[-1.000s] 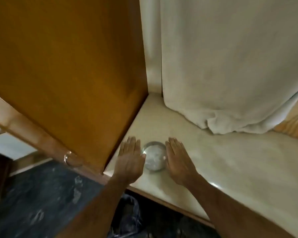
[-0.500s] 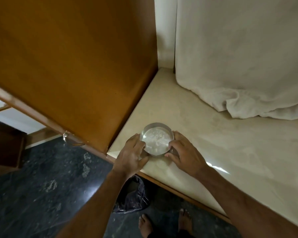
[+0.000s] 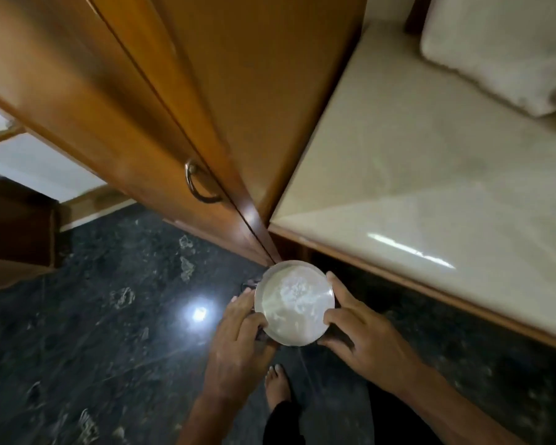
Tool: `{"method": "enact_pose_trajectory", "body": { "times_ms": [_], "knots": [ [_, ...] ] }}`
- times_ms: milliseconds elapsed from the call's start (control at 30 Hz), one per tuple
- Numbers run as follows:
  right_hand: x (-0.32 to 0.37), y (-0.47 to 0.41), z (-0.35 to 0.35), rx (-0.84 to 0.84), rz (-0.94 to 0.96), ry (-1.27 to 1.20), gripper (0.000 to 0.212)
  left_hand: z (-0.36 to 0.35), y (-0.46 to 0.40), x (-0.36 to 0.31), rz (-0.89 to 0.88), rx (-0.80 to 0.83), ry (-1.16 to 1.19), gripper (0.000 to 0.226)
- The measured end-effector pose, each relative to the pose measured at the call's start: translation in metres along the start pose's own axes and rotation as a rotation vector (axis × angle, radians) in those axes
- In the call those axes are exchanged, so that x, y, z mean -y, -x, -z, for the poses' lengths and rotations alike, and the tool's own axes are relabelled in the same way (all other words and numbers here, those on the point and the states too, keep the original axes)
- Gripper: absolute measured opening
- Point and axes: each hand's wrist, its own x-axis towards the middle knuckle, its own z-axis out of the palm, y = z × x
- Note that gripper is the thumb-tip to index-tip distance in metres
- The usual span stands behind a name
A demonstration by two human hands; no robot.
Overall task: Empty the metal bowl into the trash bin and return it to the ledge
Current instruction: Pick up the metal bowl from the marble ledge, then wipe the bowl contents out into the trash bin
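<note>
1. Both hands share the grip on the metal bowl (image 3: 294, 302): the left hand (image 3: 238, 335) pinches its left rim between thumb and fingers, and the right hand (image 3: 363, 329) clamps the right rim, thumb on the near edge and a finger reaching along the far side.
2. The bowl is held upright and level in the air, above the dark stone floor (image 3: 93, 316), just off the front edge of the ledge (image 3: 430, 187) and not touching it.
3. Inside the bowl lies a thin whitish, powdery residue; I can't tell what it is.
4. A bare foot (image 3: 277, 385) stands on the floor directly under the hands.
5. To the left rises a wooden cabinet door (image 3: 142, 107) with a curved metal handle (image 3: 197, 184).
6. At the far end of the pale, glossy ledge a white cloth (image 3: 501, 53) lies bunched.
</note>
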Motion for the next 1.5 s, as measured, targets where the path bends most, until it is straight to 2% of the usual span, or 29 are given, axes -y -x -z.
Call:
{"method": "enact_pose_trajectory", "body": {
  "times_ms": [100,233,367,433,500,567,633,733,767,900,933,1033,1100,1233,1400,1467,1500],
  "knots": [
    [-0.024,0.008,-0.067,0.029,-0.138,0.003,0.032,-0.037,0.033,0.046,0.066,0.131,0.030,0.052],
    [-0.068,0.003,-0.145,0.030,-0.283,-0.025,0.045,-0.090,0.060,0.098,0.114,0.247,0.117,0.052],
    [-0.119,-0.003,-0.199,0.070,-0.448,-0.042,0.040,-0.146,0.064,0.148,0.120,0.305,0.180,0.044],
    [-0.147,-0.009,-0.220,0.111,-0.495,-0.103,0.036,-0.176,0.063,0.174,0.072,0.377,0.181,0.050],
    [-0.174,-0.018,-0.238,0.134,-0.564,-0.197,0.041,-0.201,0.060,0.192,0.115,0.443,0.227,0.052],
    [-0.196,-0.031,-0.256,0.142,-0.643,-0.260,0.048,-0.226,0.056,0.203,0.259,0.468,0.275,0.050],
    [-0.217,-0.046,-0.271,0.146,-0.694,-0.230,0.053,-0.247,0.048,0.210,0.493,0.469,0.363,0.044],
    [-0.237,-0.067,-0.293,0.168,-0.722,-0.189,0.063,-0.276,0.036,0.219,0.938,0.437,0.744,0.019],
    [-0.239,-0.073,-0.300,0.169,-0.737,-0.183,0.067,-0.283,0.031,0.222,1.061,0.404,0.831,0.018],
    [-0.244,-0.087,-0.325,0.125,-0.794,-0.078,0.096,-0.307,0.019,0.226,1.323,0.271,0.978,0.023],
    [-0.243,-0.088,-0.328,0.106,-0.783,-0.018,0.098,-0.312,0.018,0.227,1.383,0.205,1.008,0.022],
    [-0.234,-0.083,-0.330,0.072,-0.719,0.064,0.091,-0.327,0.020,0.232,1.580,0.006,1.111,0.045],
    [-0.230,-0.073,-0.333,0.070,-0.603,0.149,0.085,-0.337,0.025,0.235,1.662,-0.058,1.188,0.058],
    [-0.236,-0.051,-0.344,0.194,-0.353,0.321,0.077,-0.343,0.028,0.227,1.773,-0.178,1.224,0.044],
    [-0.234,-0.045,-0.338,0.428,-0.137,0.371,0.093,-0.351,0.031,0.231,1.843,-0.232,1.299,0.050],
    [-0.228,-0.046,-0.336,0.427,-0.009,0.440,0.097,-0.353,0.034,0.229,1.815,-0.212,1.407,0.053],
    [-0.224,-0.046,-0.336,0.370,0.051,0.482,0.095,-0.350,0.036,0.225,1.795,-0.190,1.432,0.052]
  ]
}}
